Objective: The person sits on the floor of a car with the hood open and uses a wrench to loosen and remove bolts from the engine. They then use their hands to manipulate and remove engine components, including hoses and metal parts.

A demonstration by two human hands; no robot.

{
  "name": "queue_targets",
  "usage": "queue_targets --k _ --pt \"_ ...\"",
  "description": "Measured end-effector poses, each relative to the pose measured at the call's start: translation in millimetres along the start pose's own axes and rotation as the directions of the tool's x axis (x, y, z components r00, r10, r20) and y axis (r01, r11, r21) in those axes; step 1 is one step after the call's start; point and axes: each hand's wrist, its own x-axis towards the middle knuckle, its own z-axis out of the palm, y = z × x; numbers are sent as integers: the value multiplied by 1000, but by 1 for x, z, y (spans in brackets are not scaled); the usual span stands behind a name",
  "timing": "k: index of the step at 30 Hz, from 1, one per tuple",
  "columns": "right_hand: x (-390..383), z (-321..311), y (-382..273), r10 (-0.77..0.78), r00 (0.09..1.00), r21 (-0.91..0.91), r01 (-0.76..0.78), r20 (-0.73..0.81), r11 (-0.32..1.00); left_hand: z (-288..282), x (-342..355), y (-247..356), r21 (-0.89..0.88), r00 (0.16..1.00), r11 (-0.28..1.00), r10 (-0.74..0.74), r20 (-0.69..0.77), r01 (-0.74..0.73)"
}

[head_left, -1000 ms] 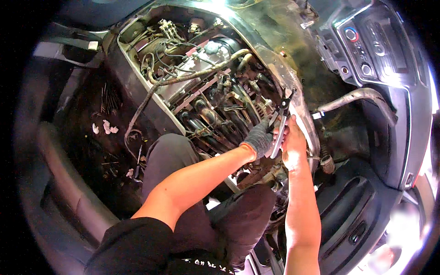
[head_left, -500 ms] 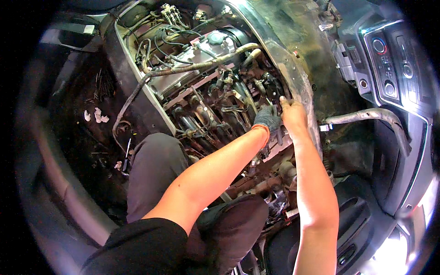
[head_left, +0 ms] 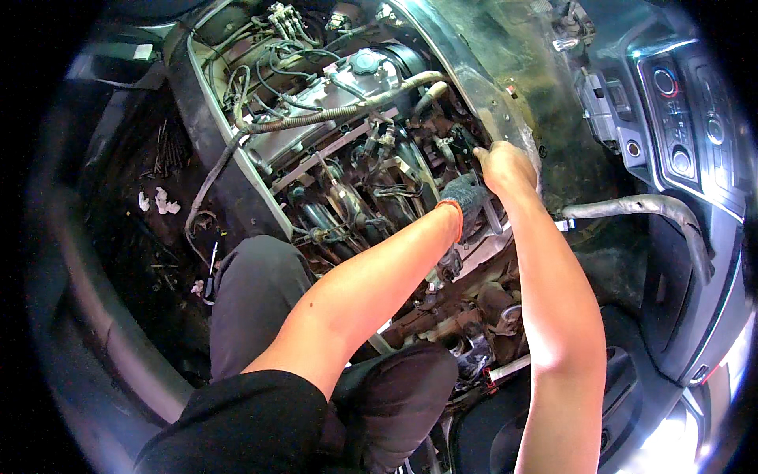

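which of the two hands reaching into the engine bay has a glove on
The left hand: it wears a dark grey fabric glove with a thin orange cuff, while the right hand is bare.

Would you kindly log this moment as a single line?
left hand: gloved, over engine | right hand: bare, next to left hand | grips: hidden from view | ribbed hose: lying across engine

The left hand [head_left: 472, 192] wears a charcoal-grey glove [head_left: 458, 192] with an orange cuff [head_left: 452, 205]. The near sleeve [head_left: 245, 423] is black, the trousers [head_left: 259, 300] dark grey. Farther off, a grey-brown hose [head_left: 304, 121] shows ribbed banding over a silver-grey engine cover [head_left: 330, 93]. Left, scraps [head_left: 164, 202] are white; right, a pipe [head_left: 624, 205] is pale grey.
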Motion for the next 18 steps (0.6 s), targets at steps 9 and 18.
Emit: queue_targets --k 9,18 --pt "-10 -10 24 -169 947 393 50 273 918 -26 20 -18 211 981 958 195 22 -195" --pt "-7 -1 72 -212 761 632 -311 613 710 -10 -2 -2 -70 988 989 132 82 -126"
